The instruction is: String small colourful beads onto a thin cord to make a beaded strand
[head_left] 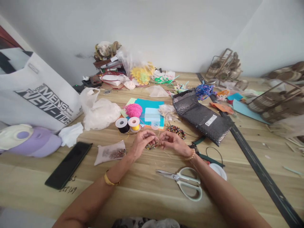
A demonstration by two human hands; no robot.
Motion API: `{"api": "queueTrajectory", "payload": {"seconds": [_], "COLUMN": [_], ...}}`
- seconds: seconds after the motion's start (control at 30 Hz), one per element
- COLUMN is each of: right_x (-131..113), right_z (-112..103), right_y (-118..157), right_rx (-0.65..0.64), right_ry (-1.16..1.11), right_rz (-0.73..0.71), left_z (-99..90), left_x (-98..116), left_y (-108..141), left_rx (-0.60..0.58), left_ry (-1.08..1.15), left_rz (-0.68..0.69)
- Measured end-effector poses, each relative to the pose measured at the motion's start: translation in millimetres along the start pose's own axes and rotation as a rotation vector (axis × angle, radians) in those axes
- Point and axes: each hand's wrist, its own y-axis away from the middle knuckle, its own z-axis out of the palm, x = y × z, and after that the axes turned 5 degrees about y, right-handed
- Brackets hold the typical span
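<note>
My left hand [142, 143] and my right hand [173, 142] are close together over the middle of the table, each pinching a thin pale cord [158, 138]. Dark beads [150, 146] show just below the left fingers; whether they are on the cord I cannot tell. Behind my right hand lies a coil of multicoloured beads [177, 131]. Scissors [177, 178] with pale green handles lie nearer to me. A small bag of beads [110, 152] rests left of my left hand. Black [122, 125] and yellow [134, 124] thread spools stand behind the hands, by pink yarn [134, 110].
A black phone [68, 164] and a purple-and-cream object [30, 140] lie at the left, near a large white bag [40, 91]. A black bubble mailer [201, 117], a white lid [218, 171] and wicker baskets [224, 66] are on the right.
</note>
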Motion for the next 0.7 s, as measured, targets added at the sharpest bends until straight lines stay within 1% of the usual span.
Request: {"api": "queueTrajectory", "payload": {"seconds": [0.13,0.27,0.33,0.43,0.57,0.7], "right_x": [-1,4,6,11,15,12], "right_z": [-1,3,4,5,3,4], "right_y": [-1,-1,-2,-3,-4,-3], "right_rx": [0.050,0.002,0.007,0.055,0.119,0.129], "right_ry": [-0.023,0.039,0.065,0.102,0.132,0.153], "right_rz": [0.016,-0.004,-0.010,-0.002,0.017,-0.004], "left_z": [2.4,8.7,10.5,11.3,11.6,11.0], "left_x": [1,9,11,10,8,9], "left_y": [1,4,5,6,7,7], "left_rx": [0.000,-0.014,-0.025,-0.042,-0.029,-0.028], "left_ry": [-0.036,-0.157,-0.229,-0.339,-0.469,-0.518], "left_rz": [-0.004,-0.002,0.027,0.092,0.192,0.220]}}
